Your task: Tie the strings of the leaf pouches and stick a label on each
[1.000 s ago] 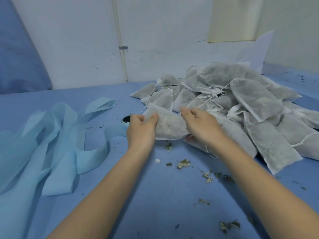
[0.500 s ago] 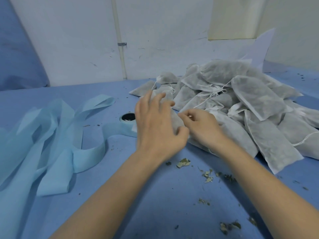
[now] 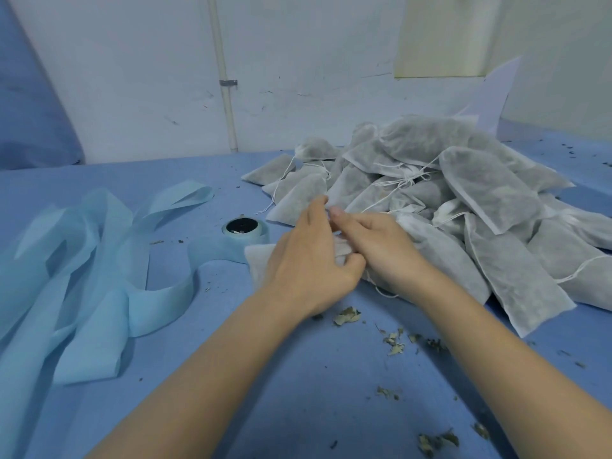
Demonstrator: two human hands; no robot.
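Moved: since half a second ago the left hand has dropped lower over the pouch, fingers curled round it.
Right hand: fingertips pinching at the pouch's neck — any string there is hidden.
Hidden: most of the pouch lies under both hands.
Pouches: the pile fills the surface's far right, leaves dim through the white mesh.
Surface: blue cloth, leaf crumbs scattered, pale blue strips left, tape roll beside them.
Room: scuffed white wall.

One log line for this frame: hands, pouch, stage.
stage: tying | left hand: grips pouch | right hand: pinching at its neck, string hidden | pile: right | label: none visible
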